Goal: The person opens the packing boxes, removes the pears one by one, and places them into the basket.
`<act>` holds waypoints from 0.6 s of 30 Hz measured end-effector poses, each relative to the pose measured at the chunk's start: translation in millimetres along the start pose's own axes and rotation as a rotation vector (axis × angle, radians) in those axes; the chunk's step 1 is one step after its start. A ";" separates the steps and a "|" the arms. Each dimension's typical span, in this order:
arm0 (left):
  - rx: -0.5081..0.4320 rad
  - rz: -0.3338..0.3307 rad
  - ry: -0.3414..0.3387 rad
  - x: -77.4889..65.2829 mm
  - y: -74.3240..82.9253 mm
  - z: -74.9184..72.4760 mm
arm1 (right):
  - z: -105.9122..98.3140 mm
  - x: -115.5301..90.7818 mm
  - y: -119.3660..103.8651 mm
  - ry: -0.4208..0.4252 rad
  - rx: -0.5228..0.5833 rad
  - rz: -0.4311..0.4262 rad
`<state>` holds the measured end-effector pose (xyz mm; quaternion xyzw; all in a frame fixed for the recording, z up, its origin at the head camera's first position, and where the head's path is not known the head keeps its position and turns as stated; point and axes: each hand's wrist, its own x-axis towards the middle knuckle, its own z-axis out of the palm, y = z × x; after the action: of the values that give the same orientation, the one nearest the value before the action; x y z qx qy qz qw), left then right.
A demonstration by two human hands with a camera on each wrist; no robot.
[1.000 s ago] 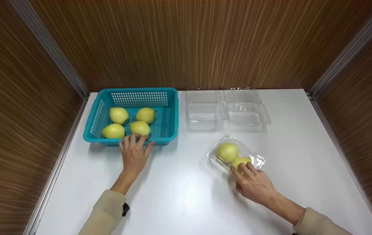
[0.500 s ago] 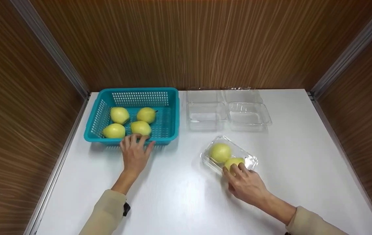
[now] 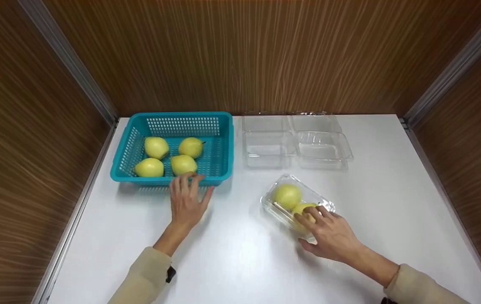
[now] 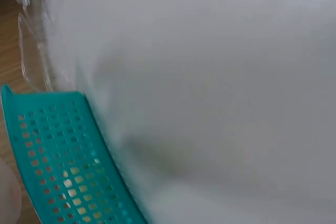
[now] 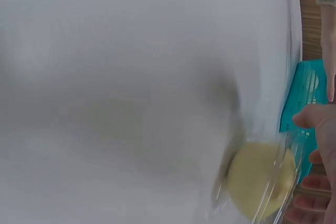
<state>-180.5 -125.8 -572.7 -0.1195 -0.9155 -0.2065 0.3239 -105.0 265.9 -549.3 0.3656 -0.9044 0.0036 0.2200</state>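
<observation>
A clear plastic box [image 3: 274,207] holding two yellow pears [image 3: 287,196] lies slantwise on the white table. My right hand [image 3: 332,236] is over its near right end, fingers over the nearer pear and thumb spread away. In the right wrist view, one pear [image 5: 254,182] shows through the clear plastic, beside the fingers. My left hand [image 3: 188,202] is at the front rim of the teal basket [image 3: 226,160], its fingers loosely bent and holding nothing. Several yellow pears [image 3: 149,167] lie inside that basket, mostly in its left and middle.
Two clear plastic boxes with raised lids, the left box [image 3: 269,143] and the right box [image 3: 324,145], stand side by side at the back, right of the basket. Brown wood-grain panels [image 3: 240,55] wall the table [image 3: 240,270] at the back and both sides.
The box of pears first slid left under my right hand, then stayed about there while the thumb spread out. My left hand has moved right along the basket's front rim.
</observation>
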 end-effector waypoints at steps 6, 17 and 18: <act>-0.034 0.116 -0.079 -10.6 29.2 2.1 | -4.6 -2.1 25.6 -0.064 0.114 -0.052; -0.057 0.271 -0.274 -28.8 81.9 16.7 | 0.9 -6.9 64.5 -0.116 0.179 -0.108; -0.066 0.273 -0.285 -29.3 85.8 18.5 | 1.6 -7.4 66.6 -0.118 0.180 -0.119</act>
<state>-138.0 -43.9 -578.8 -0.2811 -0.9201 -0.1716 0.2122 -145.1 319.3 -543.4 0.4367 -0.8884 0.0502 0.1324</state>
